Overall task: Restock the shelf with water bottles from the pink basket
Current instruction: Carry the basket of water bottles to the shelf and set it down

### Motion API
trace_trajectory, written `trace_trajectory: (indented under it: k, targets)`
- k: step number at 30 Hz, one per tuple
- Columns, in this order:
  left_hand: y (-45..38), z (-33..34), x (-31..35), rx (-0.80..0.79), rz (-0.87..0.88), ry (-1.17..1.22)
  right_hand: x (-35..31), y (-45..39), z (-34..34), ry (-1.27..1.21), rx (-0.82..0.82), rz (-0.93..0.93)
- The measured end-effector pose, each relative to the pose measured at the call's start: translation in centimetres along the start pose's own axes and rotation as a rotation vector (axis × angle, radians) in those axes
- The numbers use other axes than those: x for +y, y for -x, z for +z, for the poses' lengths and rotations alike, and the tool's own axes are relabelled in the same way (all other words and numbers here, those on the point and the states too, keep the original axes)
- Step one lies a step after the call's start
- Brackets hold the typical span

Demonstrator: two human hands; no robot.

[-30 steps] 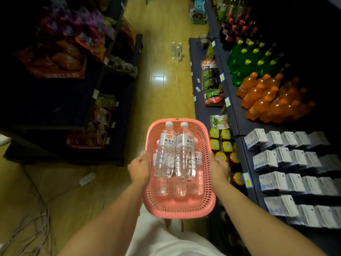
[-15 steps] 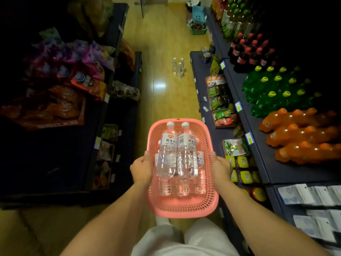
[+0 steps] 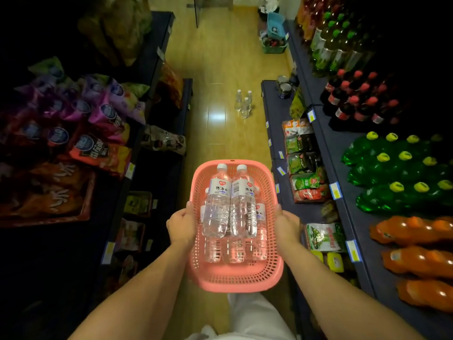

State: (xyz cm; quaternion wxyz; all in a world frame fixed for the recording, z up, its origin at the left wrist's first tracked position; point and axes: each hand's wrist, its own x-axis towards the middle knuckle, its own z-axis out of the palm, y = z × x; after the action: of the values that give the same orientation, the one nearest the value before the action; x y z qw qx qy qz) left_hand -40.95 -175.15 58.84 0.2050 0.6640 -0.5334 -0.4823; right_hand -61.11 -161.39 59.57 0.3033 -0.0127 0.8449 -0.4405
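- The pink basket [image 3: 235,278] is perforated plastic with a dull sheen.
- The water bottles [image 3: 230,207] are clear ribbed plastic, glossy, with paper-like white labels.
- The floor [image 3: 220,69] looks like polished yellow wood planks, reflecting light.
- The orange soda bottles [image 3: 414,261] are shiny plastic.
- The snack bags [image 3: 98,119] are glossy foil.

One pink basket [image 3: 235,278] sits between two hands, the left hand [image 3: 181,225] and right hand [image 3: 287,223]. It holds at least five water bottles [image 3: 217,204]: two on top, three partly hidden beneath. Three more bottles [image 3: 244,104] stand on the floor [image 3: 220,57] well ahead of the hands.
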Motion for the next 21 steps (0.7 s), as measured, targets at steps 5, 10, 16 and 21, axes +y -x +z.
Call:
trace_trajectory:
  k: [5,10,16,21]
  targets:
    - [-6.0,3.6,5.4,0.018,-0.025,0.012,-6.0,-7.2,1.3,0.005,-0.051,-0.010]
    - [-11.1,6.4,10.7,0.043,-0.020,0.024,-12.2,-13.0,2.7,-0.014,-0.082,-0.025]
    - [-19.6,9.3,16.2,0.013,-0.023,0.013,-19.0,-20.0,6.0,-0.033,-0.023,-0.037]
    - [-27.9,12.1,21.9,-0.039,-0.017,-0.001,-24.8,-25.9,9.5,-0.032,0.018,-0.018]
